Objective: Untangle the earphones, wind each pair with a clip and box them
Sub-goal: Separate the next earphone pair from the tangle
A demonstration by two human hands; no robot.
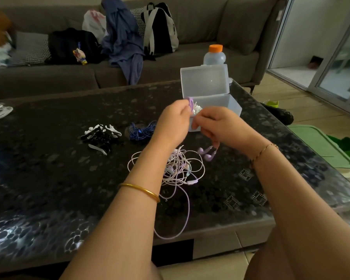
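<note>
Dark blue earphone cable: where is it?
In the head view, the dark blue earphone cable lies on the dark patterned table, left of centre, between the pile of black and white plastic clips and the left hand.

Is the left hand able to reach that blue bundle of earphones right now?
Probably yes: the blue earphones lie on the table just beside the left hand, with nothing between. But that hand is pinching the purple earphone cord, so it would likely need to let go first.

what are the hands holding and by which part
The purple earphones: left hand grips the wound coil of cable, right hand pinches the cable beside it, earbuds dangling below.
</note>
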